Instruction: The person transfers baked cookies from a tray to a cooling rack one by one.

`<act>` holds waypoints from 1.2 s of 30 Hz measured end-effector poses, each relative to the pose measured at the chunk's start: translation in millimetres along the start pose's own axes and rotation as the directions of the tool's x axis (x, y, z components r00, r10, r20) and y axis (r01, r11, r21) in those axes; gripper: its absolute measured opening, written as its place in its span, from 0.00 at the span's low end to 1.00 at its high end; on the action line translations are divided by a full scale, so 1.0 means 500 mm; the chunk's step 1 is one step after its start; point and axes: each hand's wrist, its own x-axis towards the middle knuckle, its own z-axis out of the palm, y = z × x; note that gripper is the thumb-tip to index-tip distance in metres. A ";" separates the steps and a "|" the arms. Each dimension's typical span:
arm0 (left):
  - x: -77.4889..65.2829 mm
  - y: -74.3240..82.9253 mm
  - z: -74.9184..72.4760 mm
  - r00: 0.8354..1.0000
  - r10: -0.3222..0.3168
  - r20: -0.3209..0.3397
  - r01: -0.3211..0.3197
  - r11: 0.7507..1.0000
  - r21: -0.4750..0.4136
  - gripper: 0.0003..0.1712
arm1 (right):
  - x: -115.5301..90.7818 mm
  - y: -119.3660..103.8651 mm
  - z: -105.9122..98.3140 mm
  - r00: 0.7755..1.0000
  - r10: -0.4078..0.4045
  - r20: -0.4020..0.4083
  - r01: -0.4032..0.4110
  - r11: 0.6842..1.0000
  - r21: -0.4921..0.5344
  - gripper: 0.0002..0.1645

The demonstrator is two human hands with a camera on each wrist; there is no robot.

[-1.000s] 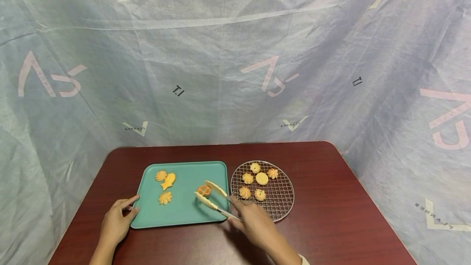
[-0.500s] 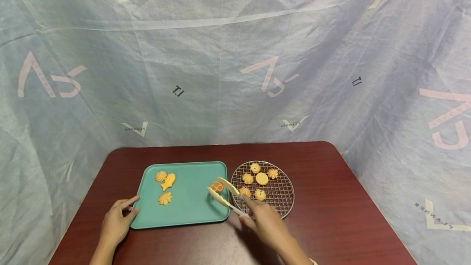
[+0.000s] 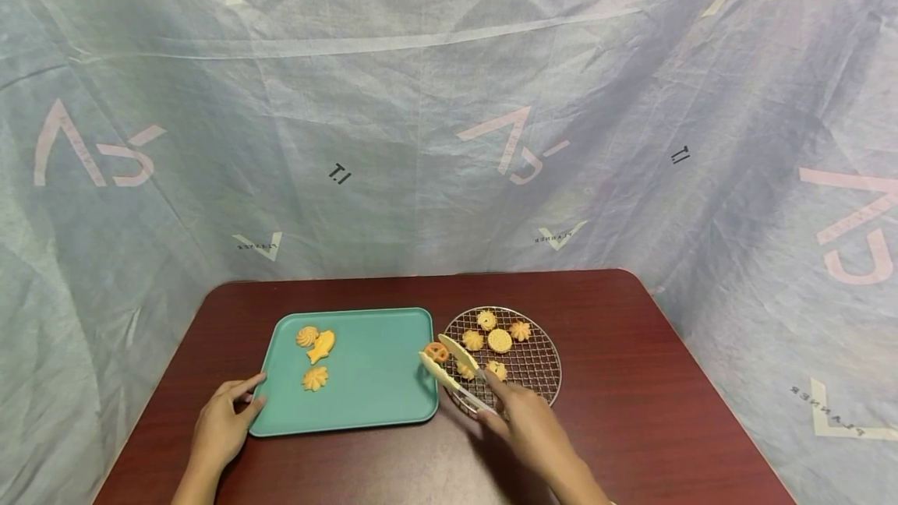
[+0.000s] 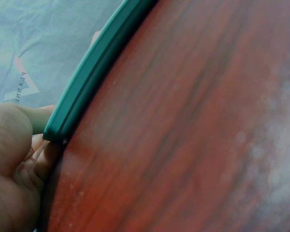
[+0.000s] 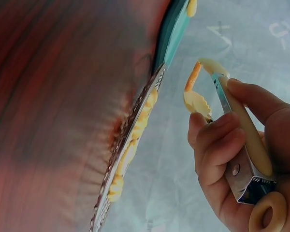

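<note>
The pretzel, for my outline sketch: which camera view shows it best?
The head view, where the pretzel, held in the tongs, shows its looped face. The right wrist view shows it nearly edge-on; the left wrist view, not at all.

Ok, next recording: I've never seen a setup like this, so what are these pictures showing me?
No machine here: someone works bare-handed. The wide picture comes from a camera on the head; the two tilted close-ups come from one on each wrist. On the table sit a tray with three cookies and, to its right, a round rack with six more. The left hand holds the tray's left edge. The right hand grips tongs, which pinch a pretzel, raised near the rack's left side.
</note>
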 end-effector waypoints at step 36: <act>0.002 0.001 0.002 1.000 -0.017 0.004 0.017 1.000 -0.012 0.27 | -0.053 0.096 -0.060 0.957 0.289 -0.024 -0.290 0.957 -0.020 0.37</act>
